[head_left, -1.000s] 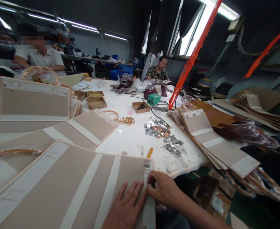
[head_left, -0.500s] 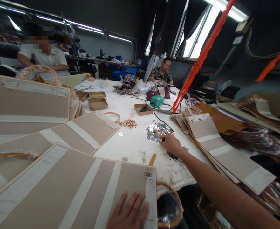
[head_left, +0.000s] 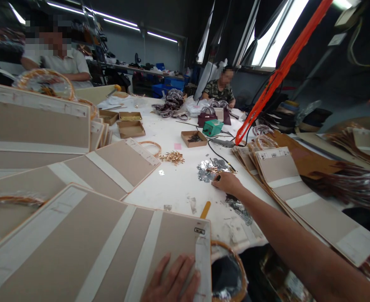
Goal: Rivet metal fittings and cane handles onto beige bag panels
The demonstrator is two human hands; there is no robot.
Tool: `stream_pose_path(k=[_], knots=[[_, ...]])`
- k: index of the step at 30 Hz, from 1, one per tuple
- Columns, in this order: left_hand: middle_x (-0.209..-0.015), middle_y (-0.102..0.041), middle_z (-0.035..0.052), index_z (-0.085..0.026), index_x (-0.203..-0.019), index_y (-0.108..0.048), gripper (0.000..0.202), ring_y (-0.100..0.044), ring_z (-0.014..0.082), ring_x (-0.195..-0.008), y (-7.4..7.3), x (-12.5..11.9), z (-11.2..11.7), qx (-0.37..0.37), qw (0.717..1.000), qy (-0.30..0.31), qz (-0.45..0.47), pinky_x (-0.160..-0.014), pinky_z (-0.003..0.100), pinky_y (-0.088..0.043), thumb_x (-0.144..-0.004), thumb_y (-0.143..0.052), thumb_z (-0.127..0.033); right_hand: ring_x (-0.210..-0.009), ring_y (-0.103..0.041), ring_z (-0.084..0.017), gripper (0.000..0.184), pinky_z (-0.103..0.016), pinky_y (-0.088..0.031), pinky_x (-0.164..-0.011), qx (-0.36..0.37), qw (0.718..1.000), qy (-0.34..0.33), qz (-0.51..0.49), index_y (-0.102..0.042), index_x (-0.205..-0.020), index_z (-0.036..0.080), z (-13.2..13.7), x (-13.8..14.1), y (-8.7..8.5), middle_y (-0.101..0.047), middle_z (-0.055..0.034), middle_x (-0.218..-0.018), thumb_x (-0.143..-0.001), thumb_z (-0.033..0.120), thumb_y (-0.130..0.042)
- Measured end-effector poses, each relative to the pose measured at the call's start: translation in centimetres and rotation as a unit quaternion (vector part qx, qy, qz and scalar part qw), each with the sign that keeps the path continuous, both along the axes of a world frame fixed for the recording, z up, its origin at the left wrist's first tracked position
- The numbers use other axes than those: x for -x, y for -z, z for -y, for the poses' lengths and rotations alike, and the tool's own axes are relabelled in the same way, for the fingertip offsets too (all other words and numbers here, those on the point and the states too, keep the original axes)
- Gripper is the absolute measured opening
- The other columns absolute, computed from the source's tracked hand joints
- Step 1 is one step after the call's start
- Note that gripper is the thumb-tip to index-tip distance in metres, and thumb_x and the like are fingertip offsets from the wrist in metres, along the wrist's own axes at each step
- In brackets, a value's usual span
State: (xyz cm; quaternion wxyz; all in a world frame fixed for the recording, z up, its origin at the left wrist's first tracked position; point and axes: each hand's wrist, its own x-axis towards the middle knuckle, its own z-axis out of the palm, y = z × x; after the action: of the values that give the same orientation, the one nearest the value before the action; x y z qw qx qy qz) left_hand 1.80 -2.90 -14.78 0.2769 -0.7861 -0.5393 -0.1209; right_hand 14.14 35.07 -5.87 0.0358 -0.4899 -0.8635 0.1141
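My left hand (head_left: 174,279) lies flat, fingers apart, on a beige bag panel (head_left: 106,247) with pale strips across it. A small dark-rimmed metal piece (head_left: 199,230) sits near the panel's right corner. A tan handle in clear wrap (head_left: 244,272) sticks out beyond its right edge. Across the table, my right hand (head_left: 229,183) reaches to the near edge of a heap of thin silvery metal plates (head_left: 207,170). Its thumb and fingers are pinched around a small dark piece (head_left: 218,178), too small to name.
Gold-coloured metal prongs (head_left: 174,157) lie left of the plates. Behind stand a cardboard box (head_left: 193,139) and a green device (head_left: 212,128). More bag panels are stacked left and right (head_left: 279,167). An orange-wrapped strip (head_left: 268,92) hangs down. Two people sit beyond the table.
The camera view has turned slightly left and down. My right hand stays pinched at the plates' near edge; my left hand remains flat on the panel.
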Motion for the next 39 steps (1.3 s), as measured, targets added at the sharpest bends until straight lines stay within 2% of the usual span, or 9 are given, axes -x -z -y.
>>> stream_pose_path(k=[5, 11, 17, 21, 25, 27, 30, 32, 39], knots=[[-0.143, -0.058, 0.0059, -0.030, -0.132, -0.062, 0.055, -0.043, 0.0262, -0.135, 0.0, -0.2, 0.0, 0.007, 1.000, 0.004, 0.027, -0.130, 0.058, 0.006, -0.083, -0.055, -0.006, -0.088, -0.066, -0.017, 0.020, -0.025, -0.043, -0.078, 0.026, 0.999, -0.039, 0.013, -0.081, -0.096, 0.022, 0.4, -3.1, -0.4, -0.075, -0.0032, -0.094, -0.082, 0.032, -0.071], [-0.145, -0.056, 0.0066, -0.029, -0.132, -0.062, 0.058, -0.040, 0.0268, -0.137, -0.5, -0.4, 0.0, 0.004, 0.999, 0.004, 0.032, -0.129, 0.056, 0.007, -0.080, -0.054, -0.004, -0.088, -0.066, -0.018, 0.020, -0.026, -0.043, -0.079, 0.017, 0.998, -0.044, 0.030, -0.081, -0.097, 0.024, 1.8, -6.0, -0.3, -0.075, -0.0023, -0.095, -0.082, 0.032, -0.070], [-0.144, -0.056, 0.0067, -0.029, -0.133, -0.063, 0.059, -0.041, 0.0274, -0.137, -0.4, -0.3, -0.1, 0.000, 1.000, 0.001, 0.015, -0.129, 0.057, 0.007, -0.080, -0.055, -0.005, -0.102, -0.068, -0.023, 0.035, -0.030, -0.046, -0.085, -0.005, 0.999, -0.031, 0.023, -0.078, -0.119, 0.028, 2.1, -3.7, -0.5, -0.074, -0.0053, -0.112, -0.088, 0.037, -0.065], [-0.143, -0.056, 0.0050, -0.030, -0.131, -0.063, 0.061, -0.041, 0.0263, -0.136, 0.2, -0.4, 0.1, -0.009, 1.000, -0.007, 0.009, -0.129, 0.057, 0.007, -0.078, -0.055, -0.001, -0.112, -0.067, -0.030, 0.046, -0.036, -0.049, -0.091, 0.005, 0.998, -0.057, 0.038, -0.075, -0.128, 0.029, 3.6, -2.0, -0.3, -0.071, -0.0088, -0.125, -0.083, 0.028, -0.065], [-0.146, -0.055, 0.0043, -0.030, -0.133, -0.062, 0.064, -0.040, 0.0259, -0.138, 0.5, -0.5, 0.2, -0.001, 1.000, -0.012, 0.011, -0.129, 0.057, 0.008, -0.078, -0.055, 0.001, -0.114, -0.067, -0.024, 0.042, -0.031, -0.049, -0.097, 0.017, 0.997, -0.077, 0.027, -0.075, -0.127, 0.032, 4.8, -2.2, 0.1, -0.070, -0.0028, -0.131, -0.087, 0.032, -0.063], [-0.145, -0.056, 0.0038, -0.031, -0.133, -0.062, 0.057, -0.040, 0.0255, -0.138, 0.6, -0.5, 0.2, 0.000, 1.000, -0.012, 0.013, -0.130, 0.056, 0.007, -0.083, -0.059, -0.004, -0.115, -0.067, -0.024, 0.040, -0.033, -0.049, -0.098, 0.007, 0.998, -0.052, 0.016, -0.074, -0.128, 0.034, 4.3, -2.6, 0.2, -0.071, -0.0019, -0.129, -0.091, 0.038, -0.059], [-0.141, -0.059, 0.0037, -0.032, -0.128, -0.066, 0.034, -0.044, 0.0249, -0.135, 0.6, -0.4, 0.0, -0.029, 0.999, 0.002, 0.025, -0.131, 0.054, 0.004, -0.094, -0.065, -0.035, -0.116, -0.066, -0.029, 0.042, -0.039, -0.049, -0.096, -0.011, 1.000, -0.010, 0.014, -0.073, -0.130, 0.033, 2.6, -2.6, 0.1, -0.071, -0.0055, -0.125, -0.092, 0.044, -0.058], [-0.140, -0.060, 0.0038, -0.032, -0.126, -0.067, 0.036, -0.046, 0.0244, -0.133, 0.6, -0.4, -0.2, -0.047, 0.998, 0.008, 0.029, -0.131, 0.053, 0.001, -0.094, -0.066, -0.048, -0.114, -0.067, -0.030, 0.041, -0.039, -0.049, -0.095, -0.011, 1.000, -0.005, 0.018, -0.074, -0.128, 0.033, 1.3, -2.1, 0.1, -0.072, -0.0062, -0.122, -0.090, 0.045, -0.061], [-0.138, -0.062, 0.0039, -0.033, -0.124, -0.069, 0.034, -0.048, 0.0237, -0.132, 0.8, -0.4, -0.5, -0.066, 0.997, 0.011, 0.033, -0.131, 0.053, -0.003, -0.093, -0.068, -0.047, -0.109, -0.067, -0.033, 0.040, -0.042, -0.050, -0.087, -0.015, 0.999, 0.010, 0.034, -0.076, -0.121, 0.035, -0.1, -0.2, 0.7, -0.071, -0.0074, -0.123, -0.085, 0.047, -0.064]])
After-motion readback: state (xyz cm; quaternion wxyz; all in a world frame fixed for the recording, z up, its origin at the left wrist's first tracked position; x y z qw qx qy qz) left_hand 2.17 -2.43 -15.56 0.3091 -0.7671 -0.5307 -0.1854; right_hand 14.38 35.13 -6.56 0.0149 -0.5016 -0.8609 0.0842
